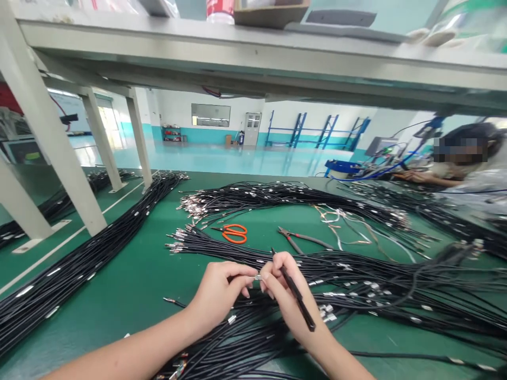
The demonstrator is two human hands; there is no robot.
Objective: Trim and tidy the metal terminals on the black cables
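My left hand (222,290) pinches a thin black cable near its end, mostly hidden by the fingers. A small silvery-white piece (257,277) shows between the fingertips of both hands; whether it is a terminal or a label I cannot tell. The fingertips of my right hand (287,285) close on the other side of that piece. The same hand carries a slim black pen-like tool (297,295), slanted across the palm with its tip pointing away. Under and around both hands lie bundles of black cables (245,338) with white labels and metal ends.
Orange-handled scissors (235,233) and cutting pliers (295,238) lie beyond my hands. More cable bundles (277,194) cover the green tabletop (119,301). A pale metal shelf (253,53) spans overhead, its legs at left. Another person (467,153) works at far right.
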